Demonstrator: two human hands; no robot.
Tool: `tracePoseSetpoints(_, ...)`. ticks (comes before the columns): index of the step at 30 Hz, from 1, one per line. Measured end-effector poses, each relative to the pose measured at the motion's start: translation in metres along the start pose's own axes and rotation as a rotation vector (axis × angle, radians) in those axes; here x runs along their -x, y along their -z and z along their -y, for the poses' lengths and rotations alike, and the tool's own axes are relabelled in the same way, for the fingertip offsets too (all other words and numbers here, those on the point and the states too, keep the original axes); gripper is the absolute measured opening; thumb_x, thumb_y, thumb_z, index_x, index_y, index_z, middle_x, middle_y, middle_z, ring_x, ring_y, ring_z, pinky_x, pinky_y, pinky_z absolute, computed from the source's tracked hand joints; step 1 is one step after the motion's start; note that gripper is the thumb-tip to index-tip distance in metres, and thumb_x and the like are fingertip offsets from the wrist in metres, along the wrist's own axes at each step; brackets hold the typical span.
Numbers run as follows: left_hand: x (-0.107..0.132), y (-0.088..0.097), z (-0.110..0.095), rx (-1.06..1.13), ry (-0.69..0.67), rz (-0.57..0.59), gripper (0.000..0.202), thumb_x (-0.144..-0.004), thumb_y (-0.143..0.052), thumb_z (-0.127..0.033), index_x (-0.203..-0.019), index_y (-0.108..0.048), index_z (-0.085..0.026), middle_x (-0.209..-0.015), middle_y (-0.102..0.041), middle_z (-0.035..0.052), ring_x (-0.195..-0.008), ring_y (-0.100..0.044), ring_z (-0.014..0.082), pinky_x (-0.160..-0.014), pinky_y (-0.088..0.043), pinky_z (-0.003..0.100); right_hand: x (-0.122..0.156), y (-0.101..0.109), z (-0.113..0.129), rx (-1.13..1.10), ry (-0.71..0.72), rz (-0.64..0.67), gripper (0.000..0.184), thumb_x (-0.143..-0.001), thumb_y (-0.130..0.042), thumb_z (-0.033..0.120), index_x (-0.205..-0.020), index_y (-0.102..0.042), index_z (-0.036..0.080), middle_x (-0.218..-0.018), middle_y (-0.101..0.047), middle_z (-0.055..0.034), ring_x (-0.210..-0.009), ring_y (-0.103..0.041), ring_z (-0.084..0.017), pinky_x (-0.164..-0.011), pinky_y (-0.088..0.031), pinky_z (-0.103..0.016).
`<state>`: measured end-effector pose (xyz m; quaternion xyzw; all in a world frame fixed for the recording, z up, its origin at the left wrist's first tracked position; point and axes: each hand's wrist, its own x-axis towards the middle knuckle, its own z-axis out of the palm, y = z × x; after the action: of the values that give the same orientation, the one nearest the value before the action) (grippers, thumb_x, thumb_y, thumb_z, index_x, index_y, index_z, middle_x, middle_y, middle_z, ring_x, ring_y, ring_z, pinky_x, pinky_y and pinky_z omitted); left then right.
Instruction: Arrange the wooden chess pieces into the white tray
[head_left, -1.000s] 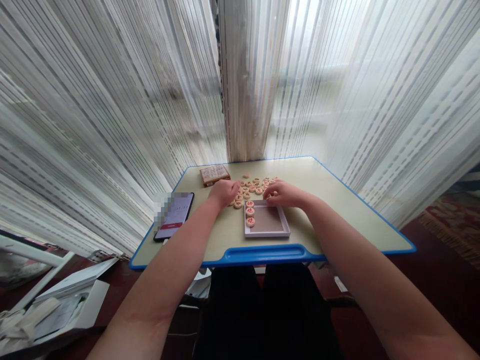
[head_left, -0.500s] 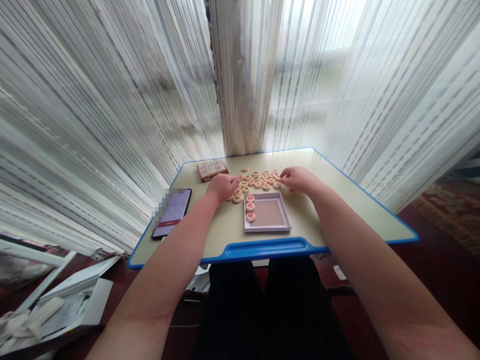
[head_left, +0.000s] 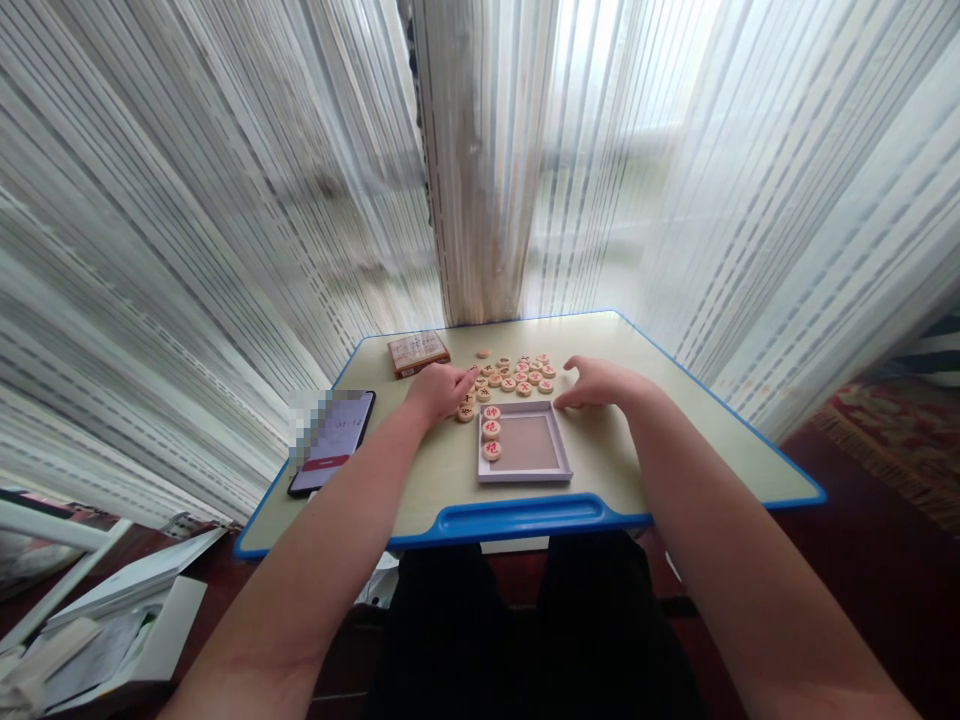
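Note:
My left hand (head_left: 442, 388) rests on the table with its fingers curled and the index finger reaching into a cluster of round wooden chess pieces (head_left: 517, 375); whatever lies under the curled fingers is hidden. My right hand (head_left: 600, 383) lies to the right of the cluster, thumb lifted, fingers apart, fingertips down beside the far right corner of a shallow grey tray (head_left: 564, 455). It holds nothing. Three red-marked pieces (head_left: 491, 431) lie in a column along the tray's left side. One piece (head_left: 466, 412) sits just outside the tray, by my left hand.
A small brown box (head_left: 418, 352) lies at the back left of the blue-rimmed table (head_left: 517, 515). A phone (head_left: 332, 440) lies near the left edge. Striped curtains hang close behind and beside the table. White boxes and papers (head_left: 112, 630) sit on the floor, lower left.
My right hand has drawn back from the loose pieces and come down by the tray's far right corner. My left hand stays at the cluster's left side. The view shifted slightly.

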<state>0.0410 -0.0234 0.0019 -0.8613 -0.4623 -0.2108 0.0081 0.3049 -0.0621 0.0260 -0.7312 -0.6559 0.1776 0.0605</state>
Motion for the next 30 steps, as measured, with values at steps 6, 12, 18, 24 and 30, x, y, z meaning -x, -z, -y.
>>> tracePoseSetpoints(6,0.000,-0.001,0.001,-0.039,-0.002,0.015,0.055,-0.090,-0.030,-0.048,-0.057,-0.062,-0.017,-0.060,-0.063,0.0071,-0.055,-0.050,0.0158,-0.055,-0.026,0.029,-0.004,-0.006,0.002,-0.102,0.045,-0.091,0.080,-0.061,-0.074,0.030,-0.131,-0.040,0.014,-0.093,-0.068,-0.0073,-0.077,-0.064,-0.018,-0.065,-0.047,-0.027)
tracePoseSetpoints(12,0.002,0.001,0.000,-0.033,0.012,-0.001,0.055,-0.089,-0.030,-0.049,-0.056,-0.061,-0.016,-0.059,-0.063,0.0067,-0.055,-0.048,0.0146,-0.054,-0.025,0.028,-0.010,-0.018,0.006,-0.105,0.140,-0.181,0.077,-0.064,-0.071,0.037,-0.132,-0.041,0.017,-0.116,-0.057,-0.0117,-0.103,-0.057,-0.022,-0.087,-0.045,-0.031)
tracePoseSetpoints(18,0.002,0.000,0.001,-0.020,0.008,0.029,0.054,-0.089,-0.033,-0.048,-0.059,-0.064,-0.015,-0.062,-0.064,0.0067,-0.056,-0.049,0.0140,-0.055,-0.026,0.028,-0.017,-0.031,0.006,-0.053,0.234,-0.254,0.086,-0.069,-0.063,0.053,-0.142,-0.032,0.019,-0.146,-0.028,-0.0126,-0.133,-0.025,-0.033,-0.109,-0.023,-0.043)
tracePoseSetpoints(24,0.001,0.001,-0.001,-0.024,-0.002,0.058,0.049,-0.088,-0.036,-0.045,-0.062,-0.064,-0.015,-0.062,-0.064,0.0062,-0.056,-0.048,0.0137,-0.054,-0.025,0.027,-0.026,-0.030,0.009,-0.010,0.306,-0.210,0.048,-0.084,-0.049,0.044,-0.125,-0.057,0.020,-0.137,-0.048,-0.0083,-0.127,-0.038,-0.027,-0.107,-0.027,-0.037)
tracePoseSetpoints(30,0.000,0.001,0.001,-0.036,-0.028,0.073,0.047,-0.086,-0.039,-0.046,-0.065,-0.067,-0.015,-0.066,-0.065,0.0068,-0.060,-0.051,0.0147,-0.054,-0.029,0.027,-0.031,-0.032,0.008,-0.010,0.342,-0.275,0.042,-0.085,-0.051,0.043,-0.112,-0.065,0.015,-0.123,-0.058,-0.0127,-0.116,-0.050,-0.024,-0.101,-0.034,-0.033)
